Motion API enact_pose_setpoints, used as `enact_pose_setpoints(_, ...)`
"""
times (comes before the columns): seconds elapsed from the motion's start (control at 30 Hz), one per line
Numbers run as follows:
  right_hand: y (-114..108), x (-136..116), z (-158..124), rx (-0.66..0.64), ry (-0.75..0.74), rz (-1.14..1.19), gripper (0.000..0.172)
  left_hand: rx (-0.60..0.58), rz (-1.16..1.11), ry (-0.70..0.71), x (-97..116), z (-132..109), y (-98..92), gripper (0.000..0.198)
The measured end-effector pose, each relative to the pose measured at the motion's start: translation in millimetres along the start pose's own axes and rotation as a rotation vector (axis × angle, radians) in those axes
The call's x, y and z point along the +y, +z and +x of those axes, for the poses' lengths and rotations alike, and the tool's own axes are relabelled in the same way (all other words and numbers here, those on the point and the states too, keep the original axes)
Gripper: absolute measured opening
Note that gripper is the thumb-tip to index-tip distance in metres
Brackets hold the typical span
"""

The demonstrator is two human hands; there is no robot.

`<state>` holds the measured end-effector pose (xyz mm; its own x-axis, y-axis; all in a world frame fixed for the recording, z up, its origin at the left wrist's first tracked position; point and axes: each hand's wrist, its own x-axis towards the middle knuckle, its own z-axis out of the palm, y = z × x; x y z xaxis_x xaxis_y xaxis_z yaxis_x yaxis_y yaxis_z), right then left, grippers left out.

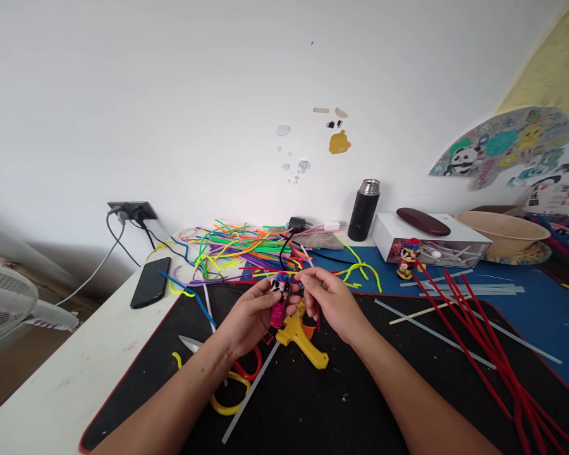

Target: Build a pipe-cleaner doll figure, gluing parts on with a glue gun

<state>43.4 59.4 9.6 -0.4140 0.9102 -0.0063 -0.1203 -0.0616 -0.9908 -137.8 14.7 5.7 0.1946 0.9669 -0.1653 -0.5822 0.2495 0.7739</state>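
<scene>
My left hand point(249, 316) is closed around a small pipe-cleaner doll point(278, 313) with a blue top, a black-and-white face and a magenta body. Beside the doll's head, my right hand point(334, 303) has its thumb and fingertips pinched together; whatever is in that pinch is too small to name. Under both hands lies a yellow glue gun point(308, 349), with a translucent glue stick point(250, 393) sticking out towards me. Scissors point(230, 404) with a yellow-and-red handle lie partly hidden beneath my left forearm.
A heap of coloured pipe cleaners point(246, 248) lies against the wall. Red pipe cleaners point(497, 354) and loose glue sticks point(431, 332) spread on the right. Another doll point(408, 259) stands by a white box point(384, 234). Further left are a phone point(150, 283) and fan point(9, 297); a black flask point(364, 212) stands behind.
</scene>
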Motion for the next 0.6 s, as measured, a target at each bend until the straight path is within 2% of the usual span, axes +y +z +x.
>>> enact_pose_setpoints(0.2,-2.1,-0.3,0.5,0.055,0.006,0.004,0.044,0.094,0.345,0.252,-6.5,0.4,-1.9,0.045)
enact_pose_setpoints(0.37,-2.6,4.2,2.8,0.098,-0.009,0.024,0.044,0.16,0.744,0.472,-6.5,-2.6,-3.3,0.038)
enact_pose_setpoints(0.47,-1.7,5.7,3.2,0.112,0.0,0.012,0.046,0.21,0.947,0.55,-5.7,-5.2,-3.2,0.039)
enact_pose_setpoints(0.6,-0.8,6.9,2.8,0.104,0.018,0.003,0.048,0.242,1.092,0.61,-4.8,-7.9,-3.1,0.044)
